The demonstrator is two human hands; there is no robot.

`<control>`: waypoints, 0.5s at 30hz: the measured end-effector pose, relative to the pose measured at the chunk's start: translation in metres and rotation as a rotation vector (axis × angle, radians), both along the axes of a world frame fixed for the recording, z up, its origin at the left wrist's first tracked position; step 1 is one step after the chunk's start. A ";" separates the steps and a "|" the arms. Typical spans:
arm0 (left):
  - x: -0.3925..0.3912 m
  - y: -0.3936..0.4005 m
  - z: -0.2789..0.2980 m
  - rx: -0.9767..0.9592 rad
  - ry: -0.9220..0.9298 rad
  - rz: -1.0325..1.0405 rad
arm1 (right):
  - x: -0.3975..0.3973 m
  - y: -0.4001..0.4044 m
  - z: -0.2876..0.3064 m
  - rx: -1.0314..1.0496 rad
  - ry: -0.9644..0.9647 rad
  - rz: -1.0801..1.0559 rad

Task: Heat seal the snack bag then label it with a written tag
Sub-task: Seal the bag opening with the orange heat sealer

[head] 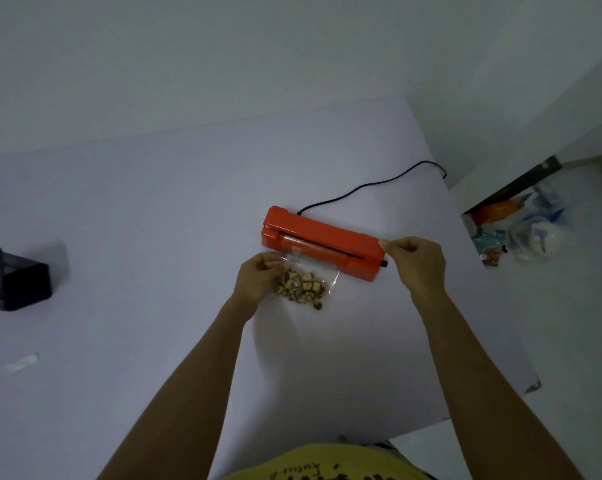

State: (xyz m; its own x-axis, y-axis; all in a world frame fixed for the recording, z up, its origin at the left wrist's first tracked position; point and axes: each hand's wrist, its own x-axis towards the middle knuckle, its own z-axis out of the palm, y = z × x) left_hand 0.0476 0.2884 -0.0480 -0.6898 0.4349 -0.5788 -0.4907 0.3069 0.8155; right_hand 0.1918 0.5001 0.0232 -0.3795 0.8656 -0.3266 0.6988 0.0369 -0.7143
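Note:
An orange heat sealer (322, 242) lies on the white table (154, 220), its black cord (372, 185) trailing to the far right edge. A clear snack bag (303, 282) with brown pieces lies in front of it, its open top pushed into the sealer's slot. My left hand (258, 280) holds the bag's left edge with curled fingers. My right hand (415, 263) pinches the right end of the sealer's lid between thumb and fingers. A small white paper strip (22, 363) lies at the near left of the table.
A black mesh holder (14, 280) stands at the left edge of the table. Beyond the table's right edge, packets and plastic bags (521, 230) lie on the floor. The wall rises behind the table.

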 end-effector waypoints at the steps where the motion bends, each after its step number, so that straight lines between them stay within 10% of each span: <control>1: 0.000 0.000 -0.001 -0.005 0.004 0.000 | 0.000 -0.002 0.003 0.006 0.003 -0.006; 15: -0.001 -0.001 -0.004 -0.030 0.010 -0.002 | -0.078 -0.039 0.131 0.238 0.213 0.261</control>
State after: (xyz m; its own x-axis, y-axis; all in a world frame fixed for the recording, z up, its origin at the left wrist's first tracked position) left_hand 0.0467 0.2871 -0.0516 -0.6948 0.4187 -0.5848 -0.4819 0.3326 0.8106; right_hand 0.1137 0.4612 0.1544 -0.6341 0.7730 -0.0191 0.4814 0.3754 -0.7921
